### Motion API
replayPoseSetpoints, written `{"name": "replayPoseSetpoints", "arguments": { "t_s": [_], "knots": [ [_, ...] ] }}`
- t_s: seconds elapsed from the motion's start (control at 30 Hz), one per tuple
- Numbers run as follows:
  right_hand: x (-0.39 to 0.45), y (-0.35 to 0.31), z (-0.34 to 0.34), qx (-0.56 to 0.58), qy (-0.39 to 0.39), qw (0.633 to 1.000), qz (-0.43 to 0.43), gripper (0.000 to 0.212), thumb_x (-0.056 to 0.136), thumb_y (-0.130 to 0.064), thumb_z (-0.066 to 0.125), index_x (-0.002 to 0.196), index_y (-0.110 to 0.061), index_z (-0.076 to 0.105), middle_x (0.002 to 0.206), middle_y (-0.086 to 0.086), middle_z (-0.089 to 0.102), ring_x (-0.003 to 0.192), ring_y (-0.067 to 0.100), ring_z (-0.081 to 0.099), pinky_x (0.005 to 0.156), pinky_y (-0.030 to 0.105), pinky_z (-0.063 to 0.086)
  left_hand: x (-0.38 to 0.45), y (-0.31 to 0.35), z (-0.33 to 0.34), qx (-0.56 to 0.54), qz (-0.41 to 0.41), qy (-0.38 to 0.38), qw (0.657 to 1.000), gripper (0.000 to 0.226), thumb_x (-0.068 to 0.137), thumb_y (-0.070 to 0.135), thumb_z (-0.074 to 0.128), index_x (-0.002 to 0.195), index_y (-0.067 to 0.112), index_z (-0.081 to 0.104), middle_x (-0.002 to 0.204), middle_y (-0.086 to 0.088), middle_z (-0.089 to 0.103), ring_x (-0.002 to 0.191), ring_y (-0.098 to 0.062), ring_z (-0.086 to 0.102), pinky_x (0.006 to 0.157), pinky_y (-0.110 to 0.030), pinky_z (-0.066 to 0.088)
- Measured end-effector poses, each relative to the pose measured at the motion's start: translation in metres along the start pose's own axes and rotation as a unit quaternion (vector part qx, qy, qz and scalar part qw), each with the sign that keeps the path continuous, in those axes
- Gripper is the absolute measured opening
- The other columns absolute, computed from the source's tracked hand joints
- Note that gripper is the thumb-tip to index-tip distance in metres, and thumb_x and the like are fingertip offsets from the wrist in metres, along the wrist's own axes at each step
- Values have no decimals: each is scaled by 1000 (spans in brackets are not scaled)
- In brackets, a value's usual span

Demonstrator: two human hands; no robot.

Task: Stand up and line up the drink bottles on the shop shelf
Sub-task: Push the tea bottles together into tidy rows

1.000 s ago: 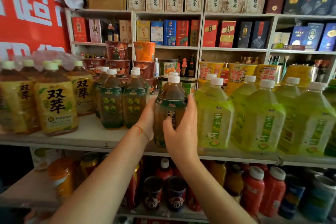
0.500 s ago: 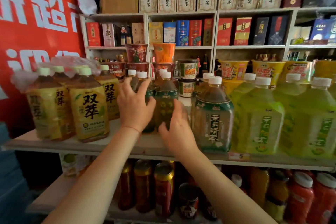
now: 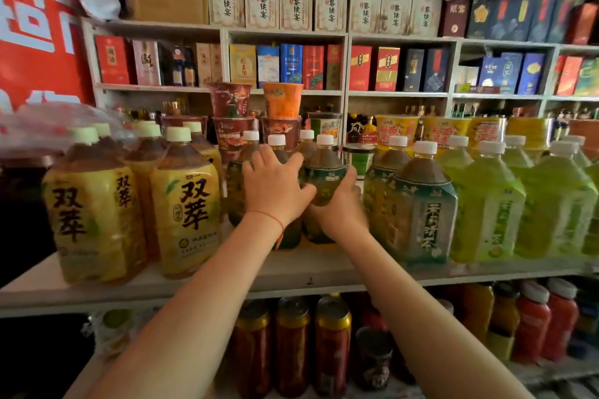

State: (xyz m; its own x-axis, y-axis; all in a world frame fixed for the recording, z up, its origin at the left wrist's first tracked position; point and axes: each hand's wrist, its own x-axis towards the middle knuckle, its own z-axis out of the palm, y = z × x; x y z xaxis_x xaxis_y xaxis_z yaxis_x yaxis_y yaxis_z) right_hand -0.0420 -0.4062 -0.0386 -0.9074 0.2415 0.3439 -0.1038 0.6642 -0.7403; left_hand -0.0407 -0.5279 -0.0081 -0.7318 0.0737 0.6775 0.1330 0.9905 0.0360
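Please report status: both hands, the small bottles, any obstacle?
Left hand on small dark bottles. Right hand grips one small bottle. Large dark-label bottle close at right.

Both hands among the dark tea bottles on the shop shelf (image 3: 291,278)

The left hand (image 3: 275,188) lies spread over a small dark bottle (image 3: 276,152); the right hand (image 3: 340,207) curls round its upright neighbour (image 3: 324,178); big yellow bottles (image 3: 186,204) stand left, green ones (image 3: 486,204) right; cans (image 3: 332,340) below.

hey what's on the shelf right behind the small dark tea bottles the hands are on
Behind the small dark tea bottles stand stacked instant noodle cups and a green-labelled tub. The left hand and right hand cover the bottles' lower parts and whatever lies between them.
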Motion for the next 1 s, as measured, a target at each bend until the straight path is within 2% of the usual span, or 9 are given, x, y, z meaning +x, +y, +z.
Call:
{"name": "replayPoseSetpoints", "arguments": {
  "t_s": [0.2, 0.3, 0.53, 0.63, 0.7, 0.8, 0.87, 0.93, 1.0],
  "knots": [
    [-1, -4, 3, -30, 42, 998, 25, 114, 75, -58, 78, 154, -21, 4, 142, 10, 47, 125, 30, 54, 95, 47, 54, -9, -16, -4, -3, 2, 14, 1000, 53, 91, 43, 63, 136, 27, 38, 145, -27, 39, 134, -42, 39, 111, -49, 38],
    [-4, -2, 1, -26, 43, 998, 28, 108, 73, -53, 81, 150, -18, 14, 138, 9, 52, 121, 29, 57, 94, 47, 55, -15, -23, -5, -3, 10, -9, 1000, 57, 93, 37, 61, 145, 33, 38, 155, -30, 26, 145, -45, 26, 118, -50, 28],
    [-11, -2, -1, -6, -17, 1000, -16, 106, 70, -48, 85, 147, -20, 18, 133, 5, 55, 117, 26, 60, 91, 44, 58, -22, -33, -17, -15, -15, -38, 999, 63, 91, 28, 62, 149, 28, 36, 160, -31, 12, 151, -46, 11, 125, -52, 10],
    [-16, -2, 1, 22, -27, 998, -44, 94, 68, -48, 85, 136, -25, 25, 129, 1, 56, 116, 24, 60, 90, 42, 58, -25, -32, -19, -29, -28, -26, 999, 55, 92, 24, 61, 145, 26, 45, 162, -31, 5, 152, -47, 3, 126, -52, 4],
    [-20, -2, 0, 27, -25, 998, -53, 86, 69, -49, 85, 130, -24, 28, 127, 1, 57, 115, 23, 61, 89, 41, 58, -25, -29, -19, -44, -40, 24, 998, 37, 94, 24, 58, 131, 22, 59, 164, -29, 4, 152, -46, 0, 124, -50, -1],
    [-32, -4, -3, -27, -8, 997, -68, 89, 70, -57, 83, 131, -24, 27, 128, 0, 57, 114, 22, 61, 85, 39, 60, -18, -25, -15, -137, -38, 135, 981, 29, 97, 32, 49, 110, 12, 66, 160, -24, 28, 150, -42, 19, 124, -54, 13],
    [-42, -6, -3, -51, -1, 993, -102, 89, 73, -59, 79, 135, -25, 24, 124, -2, 59, 109, 21, 64, 82, 38, 60, -13, -19, -19, -221, 2, 174, 960, 42, 98, 42, 43, 119, 11, 62, 144, -16, 51, 137, -33, 43, 117, -57, 30],
    [-51, -9, -2, -24, -27, 990, -139, 85, 83, -50, 74, 143, -24, 18, 121, -1, 60, 106, 20, 65, 80, 34, 60, -5, -11, -24, -245, 35, 154, 957, 51, 97, 52, 45, 131, 15, 55, 120, -3, 65, 116, -24, 58, 113, -57, 34],
    [-56, -12, -5, 35, -73, 985, -152, 78, 90, -40, 66, 147, -25, 15, 111, -1, 63, 94, 18, 66, 71, 32, 60, 3, -3, -27, -203, 50, 94, 973, 57, 93, 58, 54, 139, 24, 46, 117, 4, 67, 114, -21, 60, 119, -56, 23]
  ]
}}
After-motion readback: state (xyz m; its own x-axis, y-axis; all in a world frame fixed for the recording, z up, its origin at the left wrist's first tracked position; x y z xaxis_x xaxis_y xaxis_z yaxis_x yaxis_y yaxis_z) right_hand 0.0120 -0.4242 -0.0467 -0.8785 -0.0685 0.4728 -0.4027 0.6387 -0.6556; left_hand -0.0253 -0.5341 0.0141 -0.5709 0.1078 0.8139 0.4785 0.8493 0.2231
